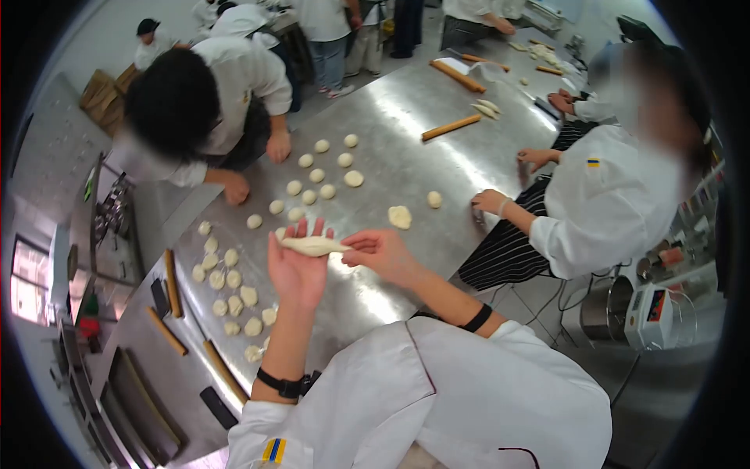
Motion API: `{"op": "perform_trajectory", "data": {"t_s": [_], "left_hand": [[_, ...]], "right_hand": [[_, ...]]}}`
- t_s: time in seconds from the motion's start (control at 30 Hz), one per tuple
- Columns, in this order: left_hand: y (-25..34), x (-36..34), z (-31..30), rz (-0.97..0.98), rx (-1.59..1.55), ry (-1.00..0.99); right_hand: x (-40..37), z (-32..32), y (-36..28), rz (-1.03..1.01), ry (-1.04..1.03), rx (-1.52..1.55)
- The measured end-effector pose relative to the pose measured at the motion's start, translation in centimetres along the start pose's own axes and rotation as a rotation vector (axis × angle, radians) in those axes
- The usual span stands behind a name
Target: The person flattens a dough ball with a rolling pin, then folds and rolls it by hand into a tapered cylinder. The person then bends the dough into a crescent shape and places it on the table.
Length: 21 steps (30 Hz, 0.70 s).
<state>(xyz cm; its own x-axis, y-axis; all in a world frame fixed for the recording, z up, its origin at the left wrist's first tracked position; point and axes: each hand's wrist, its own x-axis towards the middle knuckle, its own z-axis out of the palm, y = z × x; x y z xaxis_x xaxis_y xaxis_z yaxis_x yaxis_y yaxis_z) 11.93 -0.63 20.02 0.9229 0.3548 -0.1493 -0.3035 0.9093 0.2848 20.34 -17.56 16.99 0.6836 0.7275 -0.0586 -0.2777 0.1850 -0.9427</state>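
A pale, spindle-shaped piece of dough (312, 247) with tapered ends lies across the fingers of my left hand (299, 273). That palm faces up, and its fingertips show beyond the dough, cradling it. My right hand (384, 254) pinches the dough's right-hand tip between thumb and fingers. Both hands are raised above the steel table. Below and to the left sit several round dough balls (234, 305). Beyond my hands are more dough balls (309, 196) and a flattened dough piece (400, 216).
The steel table (375, 148) stretches away from me. Rolling pins (172, 283) and a dark scraper (218, 407) lie at left; another rolling pin (451, 127) lies farther off. People in white jackets stand at both sides. A scale (650, 316) stands at right.
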Motion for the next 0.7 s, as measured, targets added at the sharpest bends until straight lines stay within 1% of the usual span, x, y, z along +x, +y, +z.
{"op": "perform_trajectory", "data": {"t_s": [0.07, 0.1, 0.17, 0.2, 0.27, 0.3, 0.37, 0.4, 0.47, 0.5, 0.57, 0.6, 0.67, 0.7], "left_hand": [[-0.2, 0.0, 1.2, 0.053, 0.029, 0.088], [-0.2, 0.1, 1.4, 0.086, 0.037, 0.099], [-0.1, 0.1, 1.7, 0.081, 0.006, 0.203], [0.0, 0.2, 1.7, 0.099, 0.008, 0.207], [0.2, 0.2, 1.2, 0.101, -0.076, 0.160], [0.5, 0.2, 0.8, 0.110, -0.076, 0.162], [1.1, 0.3, 0.0, 0.038, -0.168, -0.034], [1.3, 0.2, 0.0, 0.043, -0.167, -0.033], [1.5, 0.1, 0.2, -0.019, -0.234, -0.171], [1.5, 0.1, 0.3, -0.017, -0.234, -0.170], [1.2, 0.2, 0.8, 0.035, -0.134, -0.276], [1.1, 0.2, 1.3, 0.035, -0.134, -0.276], [0.8, 0.0, 2.4, 0.155, -0.009, -0.220], [0.8, 0.1, 2.3, 0.153, -0.005, -0.222]], "right_hand": [[-0.1, -0.1, 0.2, -0.078, 0.010, -0.113], [-0.1, 0.1, 0.2, -0.074, -0.023, -0.101], [-0.5, 0.6, 0.0, -0.194, 0.010, -0.128], [-0.5, 0.9, -0.2, -0.193, -0.008, -0.122], [-0.7, 1.1, -0.5, -0.332, -0.018, -0.322], [-0.7, 1.0, -0.5, -0.331, -0.028, -0.320], [-0.8, 0.9, -0.6, -0.507, -0.075, -0.537], [-0.9, 1.3, -0.9, -0.507, -0.079, -0.534], [-1.5, 2.4, -1.7, -0.262, -0.103, -0.148], [-1.5, 2.6, -1.8, -0.261, -0.104, -0.147], [-1.4, 2.9, -2.0, -0.047, -0.211, 0.071], [-1.2, 3.3, -2.1, -0.048, -0.212, 0.072], [-0.9, 4.1, -2.3, -0.033, -0.136, 0.075], [-0.9, 4.1, -2.4, -0.036, -0.136, 0.078]]}}
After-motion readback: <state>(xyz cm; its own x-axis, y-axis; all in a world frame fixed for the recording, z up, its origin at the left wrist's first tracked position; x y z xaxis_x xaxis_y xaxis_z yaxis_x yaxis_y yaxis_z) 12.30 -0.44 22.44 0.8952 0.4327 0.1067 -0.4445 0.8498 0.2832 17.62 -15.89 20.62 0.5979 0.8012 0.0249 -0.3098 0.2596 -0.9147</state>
